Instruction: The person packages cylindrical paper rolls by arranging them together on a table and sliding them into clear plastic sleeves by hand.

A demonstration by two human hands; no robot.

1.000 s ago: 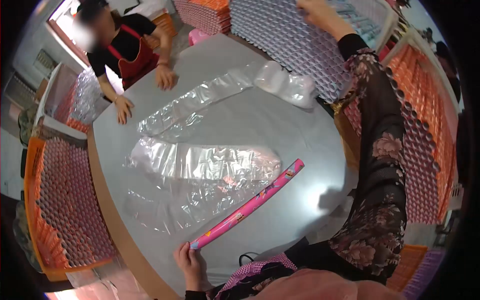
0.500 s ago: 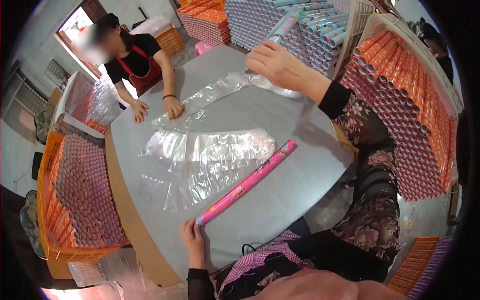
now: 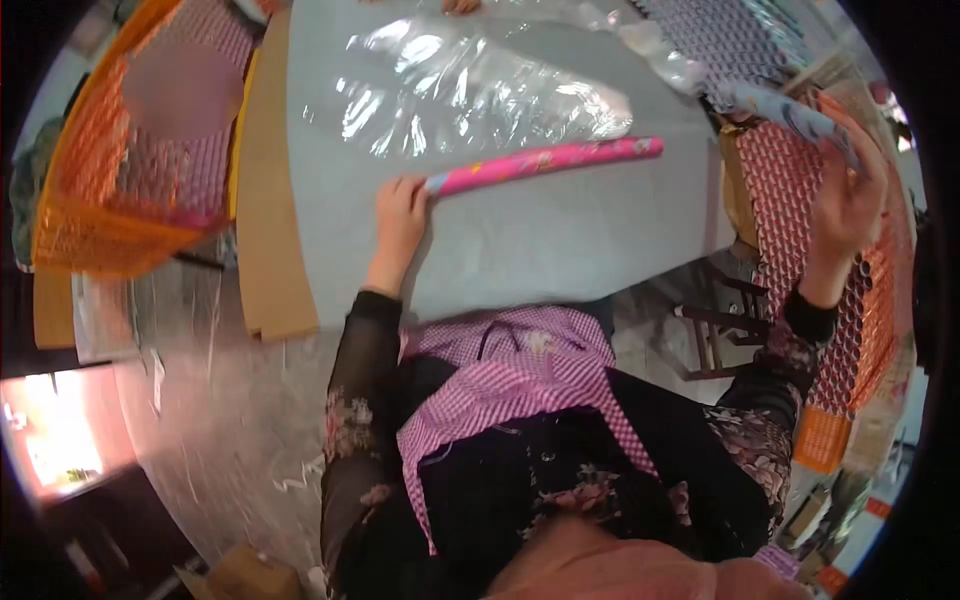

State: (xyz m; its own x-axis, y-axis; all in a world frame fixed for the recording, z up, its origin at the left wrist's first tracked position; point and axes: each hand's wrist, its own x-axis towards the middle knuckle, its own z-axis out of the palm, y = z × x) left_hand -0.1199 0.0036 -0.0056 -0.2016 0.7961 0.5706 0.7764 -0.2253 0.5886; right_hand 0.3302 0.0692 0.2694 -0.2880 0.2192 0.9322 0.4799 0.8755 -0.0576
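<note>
A pink patterned roll of wrapping paper [image 3: 545, 162] lies slantwise across the grey table [image 3: 560, 245]. My left hand [image 3: 402, 212] is closed around its light-blue left end. Out to the right, past the table's edge, my right hand [image 3: 848, 200] is raised and slightly blurred. Its fingers are closed on a light-blue patterned roll of wrapping paper [image 3: 785, 112], which points up and to the left. Clear plastic sleeves [image 3: 470, 85] lie in a shiny spread just beyond the pink roll.
An orange crate [image 3: 120, 235] of stacked rolls stands left of the table. More orange rolls [image 3: 880, 300] are stacked at the right, and blue rolls [image 3: 690, 35] at the far right. A dark wooden stool [image 3: 715, 325] sits under the right edge. Another person's hand [image 3: 461, 5] shows at the top.
My view has tilted down and turned. My right hand has swung from above the far table edge out to the right with the blue roll. My left hand stays on the pink roll's end.
</note>
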